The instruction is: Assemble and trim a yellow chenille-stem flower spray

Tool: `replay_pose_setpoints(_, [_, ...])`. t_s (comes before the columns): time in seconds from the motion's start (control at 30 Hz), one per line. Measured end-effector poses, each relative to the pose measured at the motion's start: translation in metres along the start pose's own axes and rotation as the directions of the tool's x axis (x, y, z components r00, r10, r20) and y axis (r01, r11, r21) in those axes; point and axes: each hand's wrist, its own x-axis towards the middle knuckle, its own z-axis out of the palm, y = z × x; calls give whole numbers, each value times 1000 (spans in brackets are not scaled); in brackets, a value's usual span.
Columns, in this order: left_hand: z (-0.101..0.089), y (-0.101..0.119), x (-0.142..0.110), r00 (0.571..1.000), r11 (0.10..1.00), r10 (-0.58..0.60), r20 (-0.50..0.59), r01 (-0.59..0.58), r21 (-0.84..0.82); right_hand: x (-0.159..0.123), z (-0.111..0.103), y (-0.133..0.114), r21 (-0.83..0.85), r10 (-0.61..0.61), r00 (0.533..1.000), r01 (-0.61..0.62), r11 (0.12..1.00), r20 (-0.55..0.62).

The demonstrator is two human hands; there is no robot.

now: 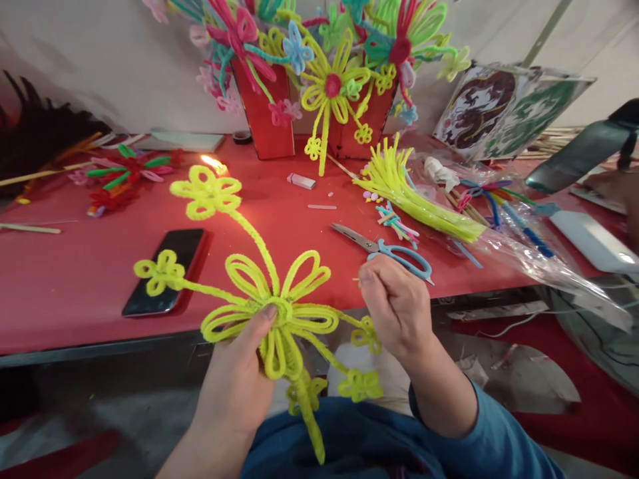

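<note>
My left hand (239,376) is closed around a yellow-green pipe-cleaner flower (312,316), its thumb pressed on the coiled centre. Looped petals spread from that centre, and thin stalks end in small blossoms (206,193). A thick wrapped stem (310,422) points down toward my lap. To the right, my right hand (399,309) is raised in a fist, just in front of blue-handled scissors (399,259) on the table. A tiny tan tip shows at the fist's left side; what it belongs to is hidden. A small blossom hangs just left of this fist.
A flame (213,163) burns behind the upper blossom, its source hidden. The red table (279,226) holds a phone (172,266), a lighter (301,181) and bundled yellow pipe cleaners (419,199). Red vases (269,113) with flowers stand behind. Another person's hand (612,189) is far right, near a bottle (574,153).
</note>
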Motion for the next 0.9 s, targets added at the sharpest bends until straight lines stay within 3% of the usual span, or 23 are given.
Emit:
replay_pose_setpoints(0.13, [0,10,1,992,989,-118,-54,113,-92,-3,2,0,-63,23,1000,-23,998,-8])
replay_pose_setpoints(0.27, [10,35,3,973,972,-203,-110,186,-144,-11,12,-15,80,-63,986,51,995,157])
replay_pose_setpoints(0.3, [13,42,2,956,942,-268,-123,233,-244,-13,15,-18,107,-76,979,56,993,189])
replay_pose_setpoints(0.4, [22,55,1,933,811,-359,-29,297,-504,-14,21,-23,107,-52,966,25,994,255])
replay_pose_setpoints(0.5, [25,55,-1,942,783,-337,-3,278,-556,-12,22,-24,72,-16,955,-5,997,296])
replay_pose_setpoints(0.67, [26,41,-5,957,837,-281,-71,208,-506,-8,25,-27,-16,20,948,-16,1000,317])
replay_pose_setpoints(0.9, [16,41,-2,953,852,-299,-55,241,-465,-5,23,-21,-64,19,985,-8,998,170])
